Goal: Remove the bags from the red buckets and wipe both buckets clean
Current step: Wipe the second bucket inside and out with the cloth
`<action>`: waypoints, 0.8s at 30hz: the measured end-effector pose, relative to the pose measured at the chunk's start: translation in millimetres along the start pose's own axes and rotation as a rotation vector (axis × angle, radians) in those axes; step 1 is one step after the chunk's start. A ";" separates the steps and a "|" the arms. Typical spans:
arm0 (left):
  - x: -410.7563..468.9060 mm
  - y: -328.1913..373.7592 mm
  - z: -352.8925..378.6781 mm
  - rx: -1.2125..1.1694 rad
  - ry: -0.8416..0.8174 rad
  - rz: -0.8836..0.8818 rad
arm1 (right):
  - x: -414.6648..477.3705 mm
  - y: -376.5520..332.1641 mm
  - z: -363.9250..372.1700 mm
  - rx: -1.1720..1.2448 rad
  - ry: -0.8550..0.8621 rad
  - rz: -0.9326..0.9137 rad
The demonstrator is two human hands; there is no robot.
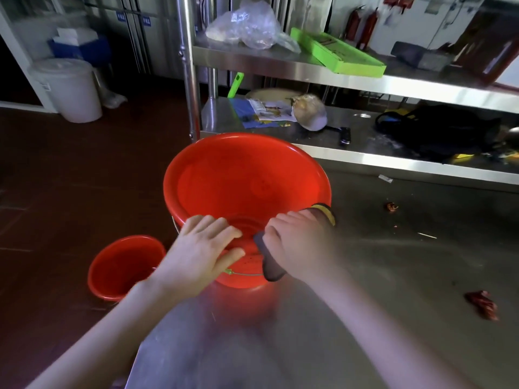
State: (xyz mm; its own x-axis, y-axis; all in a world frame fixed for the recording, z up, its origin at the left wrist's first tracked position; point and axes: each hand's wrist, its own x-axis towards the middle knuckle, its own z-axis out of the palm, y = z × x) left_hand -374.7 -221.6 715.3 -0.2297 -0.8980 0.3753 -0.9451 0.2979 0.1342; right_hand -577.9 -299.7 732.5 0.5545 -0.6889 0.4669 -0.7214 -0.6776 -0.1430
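Right hand (297,242) grips a cloth (271,265), seemingly on the bucket (244,175) rim; left hand (202,248) rests spread.

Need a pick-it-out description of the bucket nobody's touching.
Start at the steel table: at its left edge the left hand rests on the big red bucket while the right hand holds a cloth. Down on the dark floor left of it stands a second red bucket: smaller, lower, untouched.

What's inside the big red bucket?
No bag shows, just bare red walls in the big red bucket. The right hand holds a dark cloth at its near rim; that and the left hand hide the part beneath.
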 end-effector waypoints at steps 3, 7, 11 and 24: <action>-2.1 -41.5 -15.4 0.045 -0.080 -0.041 | 14.3 49.0 -17.8 0.000 -0.202 -0.038; 1.7 -51.3 -15.1 0.010 -0.101 -0.030 | 28.5 100.7 -26.8 -0.109 -0.281 0.034; 2.2 -32.4 -5.0 0.038 -0.026 -0.052 | 16.7 63.7 -16.0 -0.056 -0.107 0.185; 1.4 -45.0 -14.1 0.046 -0.098 -0.016 | 9.6 54.9 -16.9 -0.020 -0.168 -0.067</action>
State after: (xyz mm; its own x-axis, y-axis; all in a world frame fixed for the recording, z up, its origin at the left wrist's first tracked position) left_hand -329.1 -231.7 722.8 -0.2341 -0.9306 0.2813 -0.9580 0.2701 0.0966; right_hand -619.2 -339.2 743.9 0.6620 -0.6766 0.3224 -0.6876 -0.7194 -0.0979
